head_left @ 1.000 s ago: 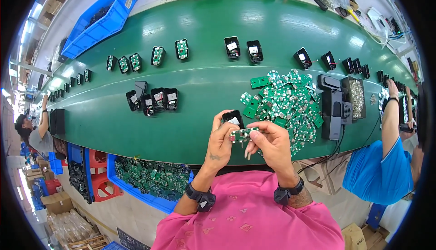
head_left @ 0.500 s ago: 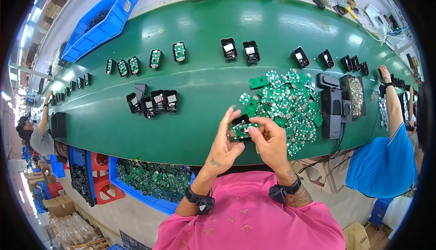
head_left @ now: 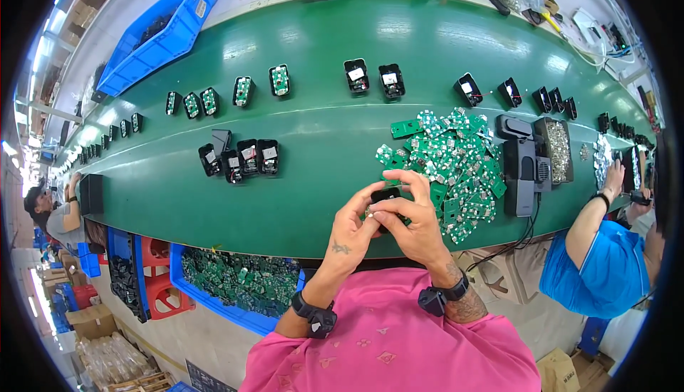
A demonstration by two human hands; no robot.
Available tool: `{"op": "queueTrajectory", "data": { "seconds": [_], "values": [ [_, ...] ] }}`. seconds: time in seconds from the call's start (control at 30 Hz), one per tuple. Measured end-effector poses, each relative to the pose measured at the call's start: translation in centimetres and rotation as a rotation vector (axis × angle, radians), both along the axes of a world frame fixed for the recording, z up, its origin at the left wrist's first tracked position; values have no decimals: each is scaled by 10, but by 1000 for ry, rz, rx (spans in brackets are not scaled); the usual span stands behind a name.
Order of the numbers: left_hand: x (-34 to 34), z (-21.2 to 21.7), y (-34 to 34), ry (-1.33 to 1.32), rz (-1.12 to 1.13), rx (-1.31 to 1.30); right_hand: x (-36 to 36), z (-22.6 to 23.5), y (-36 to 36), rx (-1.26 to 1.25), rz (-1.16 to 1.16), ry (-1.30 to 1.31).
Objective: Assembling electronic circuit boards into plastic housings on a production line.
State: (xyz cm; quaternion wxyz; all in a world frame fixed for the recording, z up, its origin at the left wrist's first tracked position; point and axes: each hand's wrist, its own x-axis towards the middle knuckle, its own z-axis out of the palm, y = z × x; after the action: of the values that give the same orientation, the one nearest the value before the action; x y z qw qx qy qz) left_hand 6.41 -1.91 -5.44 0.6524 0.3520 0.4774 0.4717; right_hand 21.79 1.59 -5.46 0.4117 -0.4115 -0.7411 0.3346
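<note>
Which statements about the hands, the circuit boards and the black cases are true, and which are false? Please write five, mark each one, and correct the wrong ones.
1. The left hand and the right hand are close around one black case. True.
2. The loose heap of boards lies to the left of both hands. False: the heap spreads beyond them and to the right.
3. The blue bin at lower left contains green boards. True.
4. The pair of cases at the far middle each show a green board. False: these cases show a white patch inside.
5. The co-worker at right wears blue. True.
</note>
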Motion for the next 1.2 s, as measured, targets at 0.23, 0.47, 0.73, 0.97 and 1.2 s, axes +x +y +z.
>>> {"op": "queueTrajectory", "data": {
  "seconds": [0.23, 0.47, 0.73, 0.97, 1.2],
  "values": [
    [7, 7, -3, 109, 30, 39, -2, -8, -5, 19, -81, 54],
    [18, 19, -5, 379, 231, 235, -11, 10, -17, 261, -349, -213],
    [15, 28, -4, 707, 308, 495, -3, 31, -13, -18, -32, -37],
    [10, 29, -5, 676, 250, 527, -3, 35, -14, -99, -77, 33],
    [9, 30, -2, 734, 232, 547, -2, 34, -10, -51, -53, 15]
  ]
}}
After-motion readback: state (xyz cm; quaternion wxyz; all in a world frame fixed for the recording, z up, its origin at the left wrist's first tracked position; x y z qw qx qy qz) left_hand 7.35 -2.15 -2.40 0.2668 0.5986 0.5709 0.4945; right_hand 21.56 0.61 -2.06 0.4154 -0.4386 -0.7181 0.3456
